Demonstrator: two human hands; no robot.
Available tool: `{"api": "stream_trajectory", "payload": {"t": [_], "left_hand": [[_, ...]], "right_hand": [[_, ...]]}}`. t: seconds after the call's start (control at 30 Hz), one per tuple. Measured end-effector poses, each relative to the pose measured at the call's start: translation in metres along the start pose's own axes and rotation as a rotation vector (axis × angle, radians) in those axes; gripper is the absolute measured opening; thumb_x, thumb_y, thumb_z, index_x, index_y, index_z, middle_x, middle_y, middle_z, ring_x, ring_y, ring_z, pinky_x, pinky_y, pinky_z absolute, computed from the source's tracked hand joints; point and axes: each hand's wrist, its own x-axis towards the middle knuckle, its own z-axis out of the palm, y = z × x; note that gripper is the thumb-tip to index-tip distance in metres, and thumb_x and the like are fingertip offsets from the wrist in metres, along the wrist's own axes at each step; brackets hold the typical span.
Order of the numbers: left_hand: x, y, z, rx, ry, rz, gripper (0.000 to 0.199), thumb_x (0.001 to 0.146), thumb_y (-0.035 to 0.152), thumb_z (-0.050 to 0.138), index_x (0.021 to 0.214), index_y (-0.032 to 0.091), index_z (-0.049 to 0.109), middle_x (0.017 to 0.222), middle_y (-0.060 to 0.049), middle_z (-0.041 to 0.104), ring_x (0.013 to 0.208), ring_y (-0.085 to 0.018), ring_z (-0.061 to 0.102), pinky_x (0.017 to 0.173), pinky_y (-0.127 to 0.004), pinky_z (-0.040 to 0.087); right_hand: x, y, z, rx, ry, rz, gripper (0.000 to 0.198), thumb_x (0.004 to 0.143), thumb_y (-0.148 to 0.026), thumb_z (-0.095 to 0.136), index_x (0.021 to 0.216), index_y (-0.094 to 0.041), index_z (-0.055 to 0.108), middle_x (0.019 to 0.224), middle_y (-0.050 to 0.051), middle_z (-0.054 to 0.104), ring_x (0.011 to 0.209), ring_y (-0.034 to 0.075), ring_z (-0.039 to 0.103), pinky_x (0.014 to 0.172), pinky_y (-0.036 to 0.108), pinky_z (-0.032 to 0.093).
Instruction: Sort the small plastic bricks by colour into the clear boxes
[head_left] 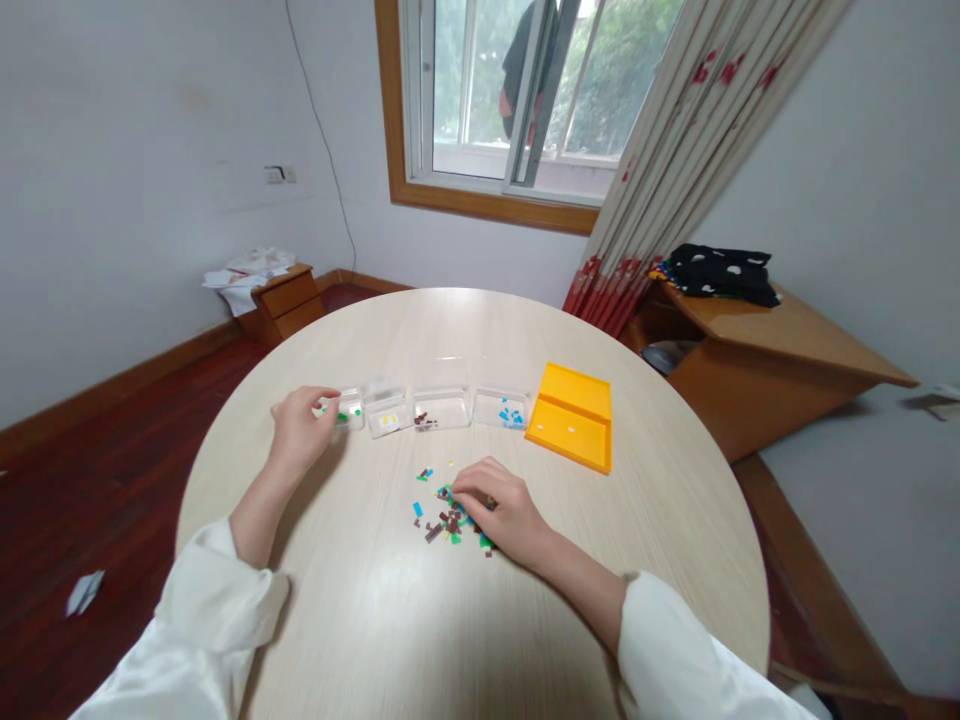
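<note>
My left hand (301,428) is at the leftmost clear plastic box (355,424), its thumb and fingers pinched on a small green building brick (325,406). Green bricks (343,416) lie in that box. Over the mixed pile of small bricks (452,522), in brown, green, blue and yellow, my right hand (504,508) is lowered. Its thumb and forefinger close together at the pile's upper edge; whatever lies between them is hidden. The hand covers part of the pile's right side.
Right of the first box stand clear boxes with yellow pieces (388,420), brown bricks (423,420) and blue bricks (511,414). An open yellow case (577,450) holds white pieces. All rest on a round wooden table (360,630). A wooden cabinet (780,350) stands at the right.
</note>
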Motion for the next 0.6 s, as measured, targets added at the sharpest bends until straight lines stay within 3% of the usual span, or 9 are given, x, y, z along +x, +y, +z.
{"api": "stream_trajectory", "payload": {"t": [0.1, 0.17, 0.27, 0.4, 0.6], "left_hand": [[-0.011, 0.018, -0.002, -0.121, 0.085, 0.168, 0.025, 0.08, 0.032, 0.047, 0.081, 0.016, 0.067, 0.086, -0.008, 0.069, 0.081, -0.022, 0.061, 0.081, -0.035, 0.042], [-0.025, 0.034, 0.0, -0.2, 0.055, 0.311, 0.023, 0.082, 0.033, 0.049, 0.083, 0.017, 0.067, 0.086, -0.008, 0.069, 0.084, -0.022, 0.061, 0.082, -0.036, 0.041], [-0.05, 0.057, 0.008, -0.31, -0.108, 0.514, 0.019, 0.085, 0.03, 0.053, 0.09, 0.019, 0.067, 0.09, -0.007, 0.069, 0.089, -0.021, 0.06, 0.083, -0.035, 0.042], [-0.076, 0.076, 0.019, -0.407, -0.316, 0.756, 0.019, 0.087, 0.026, 0.057, 0.104, 0.02, 0.064, 0.092, -0.006, 0.069, 0.089, -0.018, 0.059, 0.081, -0.032, 0.04], [-0.083, 0.084, 0.018, -0.444, -0.346, 0.795, 0.013, 0.09, 0.022, 0.053, 0.096, 0.019, 0.064, 0.083, -0.004, 0.069, 0.079, -0.016, 0.06, 0.075, -0.032, 0.04]], "right_hand": [[0.0, -0.001, -0.001, 0.101, 0.047, 0.213, 0.009, 0.083, -0.023, 0.061, 0.081, -0.018, 0.068, 0.078, 0.005, 0.068, 0.073, 0.014, 0.061, 0.07, 0.029, 0.051], [0.001, -0.002, 0.0, 0.211, 0.074, 0.372, 0.009, 0.08, -0.026, 0.064, 0.081, -0.018, 0.068, 0.076, 0.003, 0.067, 0.068, 0.013, 0.059, 0.066, 0.027, 0.05], [0.002, -0.002, 0.0, 0.395, 0.106, 0.557, 0.016, 0.073, -0.032, 0.07, 0.077, -0.017, 0.066, 0.07, 0.0, 0.063, 0.063, 0.011, 0.056, 0.061, 0.025, 0.048], [0.006, -0.002, 0.0, 0.58, 0.133, 0.671, 0.029, 0.062, -0.039, 0.078, 0.072, -0.016, 0.062, 0.068, -0.001, 0.061, 0.064, 0.011, 0.055, 0.063, 0.025, 0.047], [0.009, -0.006, 0.0, 0.687, 0.115, 0.753, 0.036, 0.055, -0.041, 0.082, 0.07, -0.017, 0.059, 0.066, -0.002, 0.06, 0.063, 0.01, 0.056, 0.066, 0.026, 0.048]]}}
